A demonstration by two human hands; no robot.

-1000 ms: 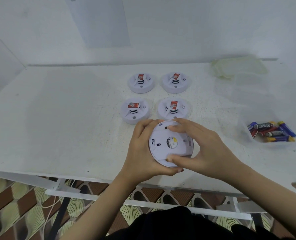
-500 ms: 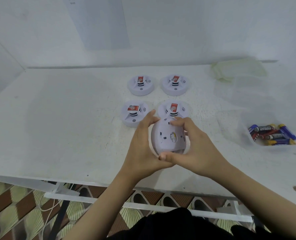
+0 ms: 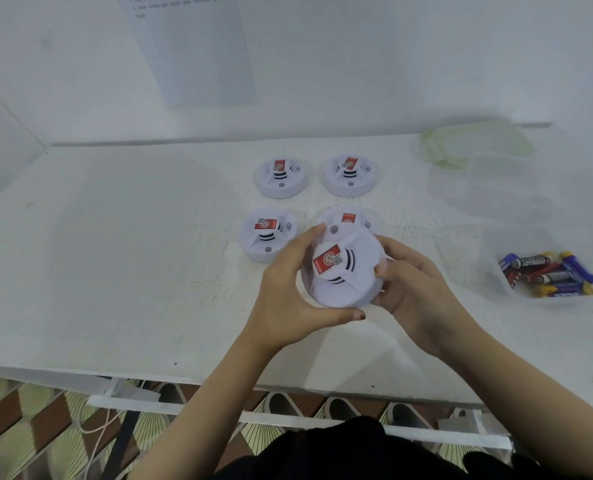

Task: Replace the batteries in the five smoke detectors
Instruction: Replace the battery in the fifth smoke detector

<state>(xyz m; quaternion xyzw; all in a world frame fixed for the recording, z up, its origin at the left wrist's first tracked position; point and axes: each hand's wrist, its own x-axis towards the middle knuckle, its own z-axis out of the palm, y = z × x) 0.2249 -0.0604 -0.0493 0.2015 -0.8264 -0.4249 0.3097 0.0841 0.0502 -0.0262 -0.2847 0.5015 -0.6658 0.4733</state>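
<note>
I hold a round white smoke detector [image 3: 343,271] above the table, its front with the red label facing me. My left hand [image 3: 288,289] grips its left side and lower rim, thumb under it. My right hand [image 3: 413,289] grips its right side. Several more white detectors with red labels lie face up behind it: one at the near left [image 3: 267,233], one partly hidden behind the held one [image 3: 350,221], and two at the back [image 3: 281,176] [image 3: 350,174]. Several loose batteries [image 3: 548,275] lie in a clear tub at the right.
The white table [image 3: 115,254] ends in a front edge just below my wrists. A clear empty tub [image 3: 496,192] and a pale green lid [image 3: 475,143] sit at the back right. A paper sheet [image 3: 191,46] hangs on the wall behind.
I have turned the detector over in both hands: a second ago its back faced me, now its labelled front does. It also sits a little higher and farther from me.
</note>
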